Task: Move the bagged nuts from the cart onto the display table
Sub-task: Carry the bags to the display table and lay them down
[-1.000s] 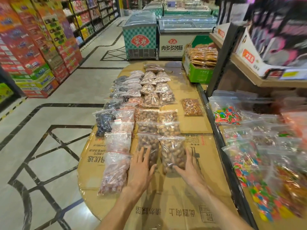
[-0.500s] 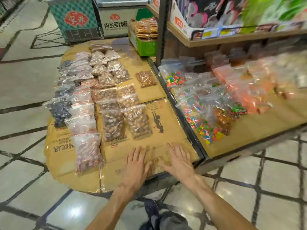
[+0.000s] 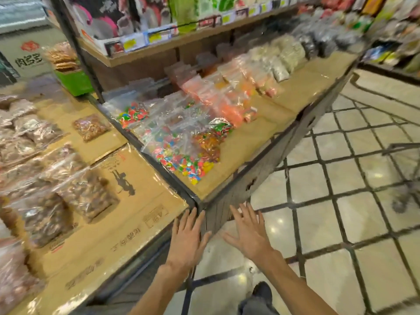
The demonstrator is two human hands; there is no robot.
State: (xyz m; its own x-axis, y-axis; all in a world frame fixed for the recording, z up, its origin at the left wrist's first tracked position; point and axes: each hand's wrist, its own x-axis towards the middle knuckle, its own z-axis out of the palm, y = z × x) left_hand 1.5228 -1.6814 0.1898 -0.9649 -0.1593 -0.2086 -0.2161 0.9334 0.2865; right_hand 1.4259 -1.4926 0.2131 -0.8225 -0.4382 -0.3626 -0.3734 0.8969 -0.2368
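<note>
The bagged nuts lie in rows on the cardboard-covered display table that fills the left side of the frame, the nearest clear bags at lower left blurred by camera motion. One smaller bag of reddish-brown nuts sits apart from the rows, toward the table's upper right edge. Part of a metal cart shows at the right edge of the frame, well apart from the table; what it holds cannot be told.

Both hands are in the lower centre, palms down, fingers spread wide and holding nothing. The left hand hovers at the table's near right corner, its fingertips over the edge of the cardboard. The right hand is just beside it, over the tiled floor and in front of the grey end panel of the neighbouring shelf unit.

That unit runs from centre to upper right. Its lower deck carries clear bags of multicoloured candy, then orange bagged goods and pale ones farther back. A green crate stands at upper left. A dark shoe shows at the bottom.
</note>
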